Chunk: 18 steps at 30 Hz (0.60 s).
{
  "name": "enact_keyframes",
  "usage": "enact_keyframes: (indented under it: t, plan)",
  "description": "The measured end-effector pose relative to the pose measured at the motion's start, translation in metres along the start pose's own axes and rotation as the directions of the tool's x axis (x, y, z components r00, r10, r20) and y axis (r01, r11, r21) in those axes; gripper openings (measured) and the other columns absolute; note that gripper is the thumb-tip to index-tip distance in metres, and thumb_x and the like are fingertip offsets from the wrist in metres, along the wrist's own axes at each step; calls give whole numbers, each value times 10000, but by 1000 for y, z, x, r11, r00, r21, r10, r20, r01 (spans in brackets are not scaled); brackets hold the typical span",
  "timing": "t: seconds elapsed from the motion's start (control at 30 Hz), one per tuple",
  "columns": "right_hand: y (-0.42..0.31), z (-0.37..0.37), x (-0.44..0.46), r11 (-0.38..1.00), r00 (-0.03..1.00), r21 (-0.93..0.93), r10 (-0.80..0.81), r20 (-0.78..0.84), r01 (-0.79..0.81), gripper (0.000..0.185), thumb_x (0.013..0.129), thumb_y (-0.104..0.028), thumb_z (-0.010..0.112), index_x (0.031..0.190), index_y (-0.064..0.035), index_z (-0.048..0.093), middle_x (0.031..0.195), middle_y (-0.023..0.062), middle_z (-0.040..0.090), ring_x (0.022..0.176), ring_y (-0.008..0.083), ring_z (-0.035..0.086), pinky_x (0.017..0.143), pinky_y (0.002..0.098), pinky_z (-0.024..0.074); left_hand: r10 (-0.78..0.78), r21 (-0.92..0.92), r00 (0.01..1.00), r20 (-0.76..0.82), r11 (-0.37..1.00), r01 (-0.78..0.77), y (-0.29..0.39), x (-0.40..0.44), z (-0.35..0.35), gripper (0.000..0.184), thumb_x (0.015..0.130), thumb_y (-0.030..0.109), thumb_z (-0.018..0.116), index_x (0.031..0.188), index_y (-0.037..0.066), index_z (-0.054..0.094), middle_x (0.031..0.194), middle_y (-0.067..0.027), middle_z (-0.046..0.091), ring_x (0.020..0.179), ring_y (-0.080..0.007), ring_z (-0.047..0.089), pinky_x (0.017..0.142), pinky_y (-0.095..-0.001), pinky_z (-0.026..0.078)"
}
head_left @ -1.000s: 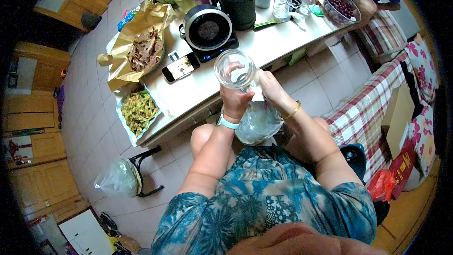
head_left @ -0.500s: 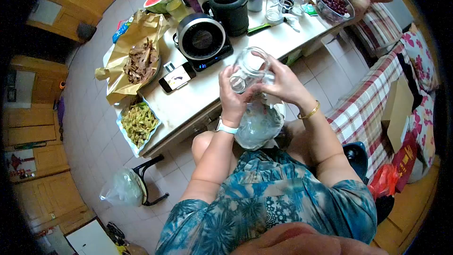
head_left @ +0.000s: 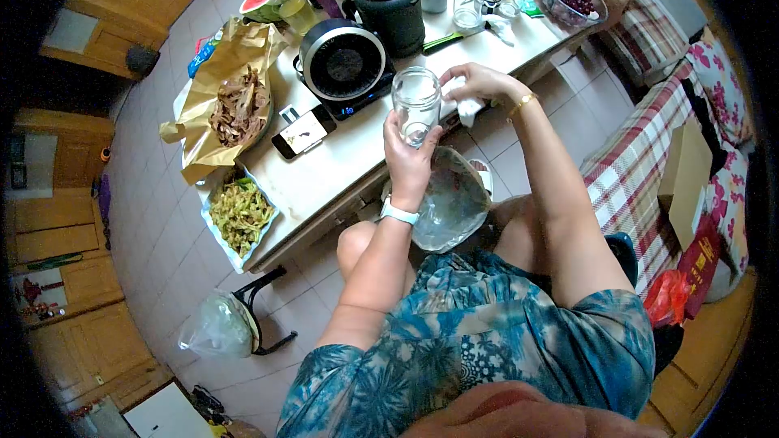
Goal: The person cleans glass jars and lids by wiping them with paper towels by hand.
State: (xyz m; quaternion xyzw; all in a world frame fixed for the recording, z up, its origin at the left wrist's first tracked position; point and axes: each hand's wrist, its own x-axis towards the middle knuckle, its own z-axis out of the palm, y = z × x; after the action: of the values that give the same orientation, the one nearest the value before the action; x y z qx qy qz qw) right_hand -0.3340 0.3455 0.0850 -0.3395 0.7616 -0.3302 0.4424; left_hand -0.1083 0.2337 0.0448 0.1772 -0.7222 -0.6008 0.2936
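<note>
Right hand (head_left: 485, 83) has come off the jar (head_left: 416, 97) since half a second ago, when both hands were on it; it now sits just beside the jar's mouth with a white cloth (head_left: 466, 111). Left hand (head_left: 409, 164) stays wrapped around the jar.

Using the black pot (head_left: 343, 61) as reference. Jar: right of pot and a bit nearer the wearer, clear glass, held up with its mouth tilted up and away. Left fingers closed round the lower part, thumb on the right side. Right fingers loosely bent, tips toward the rim, cloth hanging from the hand; exact pinch hidden, can't tell which fingers grip.

Pot sits on a base (head_left: 365, 99) with a blue-lit display. Phone (head_left: 304, 135): just nearer than pot, slightly left. Canister (head_left: 388, 18): black, uncapped, beyond pot to the right. Green-handled tool (head_left: 442, 40): right of pot, flat on the table (head_left: 349, 166). Lidded glass jars and the cherry bowl (head_left: 597, 23): farther right. Brown paper (head_left: 203, 105) with dark strips (head_left: 241, 109): left of pot. Tray of chopped greens (head_left: 273, 212): left and nearer. Bag-lined bin (head_left: 450, 203): nearer than pot, to the right, below the left hand.
</note>
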Motion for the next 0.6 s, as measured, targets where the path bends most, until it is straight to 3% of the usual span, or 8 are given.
enact_keyframes:
  t: [0.13,0.2,0.3,0.4,0.47,0.5,0.53,0.6]
  plan:
    - [32,3,61,956,876,245,-24,-481,161,433,835,-332,808,1146,-52,695,867,16,721,710,85,640,558,261,487,-36,-207,998,-52,978,25,15,2,-2,700,862,227,817,1356,-54,409,1274,-153,546,1147,-235,574,961,-359,507]
    - [35,5,68,899,886,369,-43,-462,236,459,833,-299,806,1193,-47,676,926,19,722,705,83,639,528,245,481,-42,-213,998,-50,977,30,16,3,-4,693,863,228,815,1354,-48,411,1268,-147,545,1142,-228,578,955,-352,513]
    - [49,11,83,958,885,194,-101,-455,209,480,826,-256,806,1234,-50,659,1028,44,724,831,100,650,646,282,527,-35,-202,997,-65,979,22,23,6,-7,680,867,227,811,1351,-37,412,1257,-136,544,1133,-216,583,946,-343,523]
    - [61,22,88,899,708,-113,-406,-577,423,510,811,-242,806,1254,-51,641,1121,90,694,968,191,656,820,355,540,-35,-185,996,-84,983,18,22,5,-8,671,870,219,807,1351,-30,411,1253,-128,546,1126,-208,583,939,-341,529]
    - [38,26,65,844,421,-533,-464,-779,-55,497,808,-245,792,1234,-43,634,1152,135,649,1046,305,630,949,417,501,-35,-185,997,-76,982,20,21,5,-9,668,871,213,806,1353,-29,410,1254,-125,547,1123,-205,584,934,-341,532]
    - [29,28,51,814,350,-580,-540,-766,-13,412,807,-230,774,1163,-55,660,1110,138,633,1017,351,623,920,438,519,-32,-185,996,-81,983,17,23,5,-8,669,870,214,806,1351,-30,411,1255,-125,546,1120,-204,584,935,-341,531]
    - [27,37,45,818,349,-576,-534,-770,-20,412,807,-230,774,1163,-55,660,1110,138,633,1017,351,623,920,438,519,-29,-186,996,-83,983,14,24,5,-8,670,870,215,807,1350,-31,411,1256,-125,545,1118,-204,584,935,-340,531]
    - [25,53,35,838,612,-542,-459,-644,58,317,799,-195,768,1084,-83,690,1119,122,640,997,331,629,897,436,530,-6,-140,997,-79,990,-5,17,5,-7,678,869,234,808,1346,-38,410,1248,-138,547,1112,-215,592,926,-340,538]
